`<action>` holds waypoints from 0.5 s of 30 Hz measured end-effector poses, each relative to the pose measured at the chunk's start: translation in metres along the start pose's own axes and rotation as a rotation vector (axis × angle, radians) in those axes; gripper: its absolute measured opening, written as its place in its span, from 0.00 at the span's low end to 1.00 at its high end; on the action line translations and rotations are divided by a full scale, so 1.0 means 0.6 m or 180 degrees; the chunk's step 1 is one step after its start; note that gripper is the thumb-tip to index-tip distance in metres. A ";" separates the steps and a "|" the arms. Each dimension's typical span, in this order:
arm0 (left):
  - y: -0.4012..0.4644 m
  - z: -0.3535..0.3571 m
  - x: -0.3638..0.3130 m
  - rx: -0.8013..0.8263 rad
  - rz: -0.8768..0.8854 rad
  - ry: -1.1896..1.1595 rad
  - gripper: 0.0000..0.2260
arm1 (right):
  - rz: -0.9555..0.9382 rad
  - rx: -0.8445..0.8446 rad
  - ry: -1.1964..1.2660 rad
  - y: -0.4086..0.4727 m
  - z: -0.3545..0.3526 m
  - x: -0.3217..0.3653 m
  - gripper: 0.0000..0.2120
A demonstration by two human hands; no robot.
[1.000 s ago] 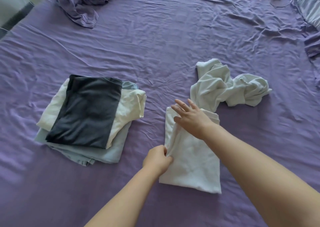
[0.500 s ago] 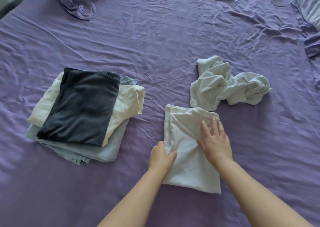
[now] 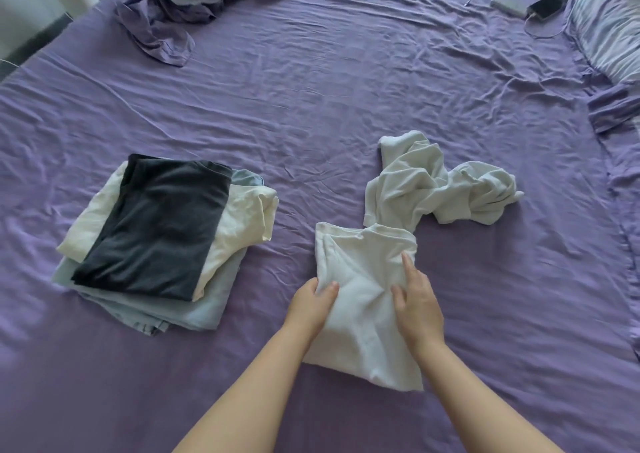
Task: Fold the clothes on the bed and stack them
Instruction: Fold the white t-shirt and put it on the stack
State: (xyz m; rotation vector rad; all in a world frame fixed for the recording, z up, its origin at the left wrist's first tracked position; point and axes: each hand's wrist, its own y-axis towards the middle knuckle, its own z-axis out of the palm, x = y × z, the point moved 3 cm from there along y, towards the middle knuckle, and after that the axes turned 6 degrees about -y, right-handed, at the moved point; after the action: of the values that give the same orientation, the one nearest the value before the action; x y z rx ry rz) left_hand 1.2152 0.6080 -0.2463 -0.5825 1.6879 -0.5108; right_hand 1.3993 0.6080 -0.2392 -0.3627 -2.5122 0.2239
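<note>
- Folded white garment point(image 3: 367, 300) lay on the purple bed sheet point(image 3: 311, 89), near the lower middle, with both hands on it.
- Left hand point(image 3: 311, 303) gripped the left edge of this garment, thumb on top, the other fingers curled under the cloth.
- Right hand point(image 3: 417, 303) rested flat on the right part of the same garment, fingers nearly straight, pressing and holding nothing.
- Crumpled pale garment point(image 3: 436, 182) lay unfolded just behind the folded one, touching its far edge.
- Stack of folded clothes point(image 3: 162, 238) sat to the left, apart from the white garment: dark grey piece point(image 3: 156, 224) on top, cream piece point(image 3: 242, 224) under it, light blue piece point(image 3: 204, 310) at the bottom.
- Bundled purple bedding point(image 3: 166, 12) at the far left corner; pillow point(image 3: 609, 26) and phone point(image 3: 545, 6) at the far right.
</note>
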 end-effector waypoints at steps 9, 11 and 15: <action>-0.025 -0.132 -0.083 -0.0274 0.0640 -0.0361 0.06 | 0.1122 0.0245 0.3052 0.016 -0.014 0.123 0.07; -0.028 -0.182 -0.110 -0.0368 0.0753 -0.0408 0.05 | 0.1120 0.0367 0.3341 0.020 -0.009 0.177 0.06; -0.028 -0.298 -0.154 -0.0491 0.0852 -0.0487 0.05 | 0.0921 0.0591 0.3765 0.028 0.002 0.303 0.07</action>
State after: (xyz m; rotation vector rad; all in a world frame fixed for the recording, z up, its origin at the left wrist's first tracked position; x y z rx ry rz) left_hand 1.0557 0.6563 -0.1324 -0.4833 1.6359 -0.1410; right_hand 1.2580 0.6796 -0.1479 -0.5662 -1.2651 0.2498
